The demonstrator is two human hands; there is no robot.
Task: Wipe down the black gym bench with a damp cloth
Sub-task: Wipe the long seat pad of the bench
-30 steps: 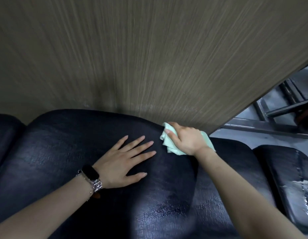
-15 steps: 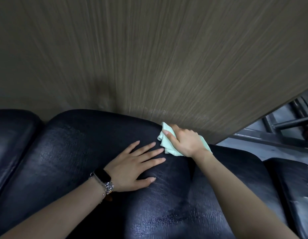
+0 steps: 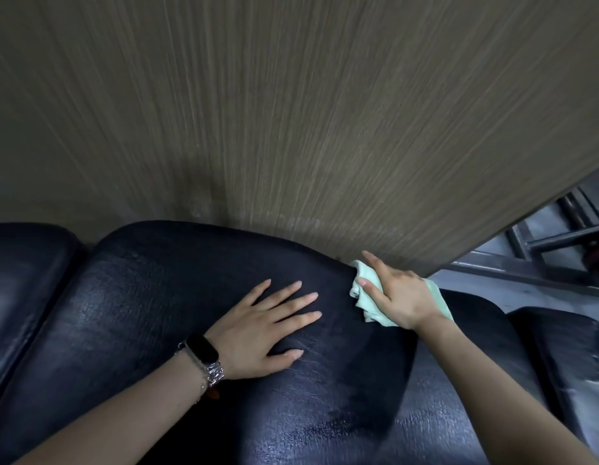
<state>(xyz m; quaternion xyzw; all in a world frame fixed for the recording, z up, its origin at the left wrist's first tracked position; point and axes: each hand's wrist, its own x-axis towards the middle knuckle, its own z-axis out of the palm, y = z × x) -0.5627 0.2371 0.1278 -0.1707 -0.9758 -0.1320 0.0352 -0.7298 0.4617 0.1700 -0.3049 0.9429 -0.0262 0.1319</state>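
The black gym bench pad (image 3: 140, 297) fills the lower half of the view, its cracked vinyl shiny in places. My left hand (image 3: 264, 323) lies flat on the pad's middle, fingers spread and straight, a watch on the wrist. My right hand (image 3: 400, 297) presses a crumpled pale green cloth (image 3: 366, 298) onto the pad's far edge by the wall, thumb and forefinger stretched over the cloth, the other fingers hidden behind the hand.
A wood-grain wall panel (image 3: 291, 112) rises right behind the bench. Another black pad (image 3: 19, 273) lies at the left and one (image 3: 566, 360) at the right. Grey metal frame bars (image 3: 559, 243) stand on the floor at the far right.
The view has shifted a little. My right hand's forefinger now stretches out along the pad's far edge over the cloth. My left hand stays flat on the pad.
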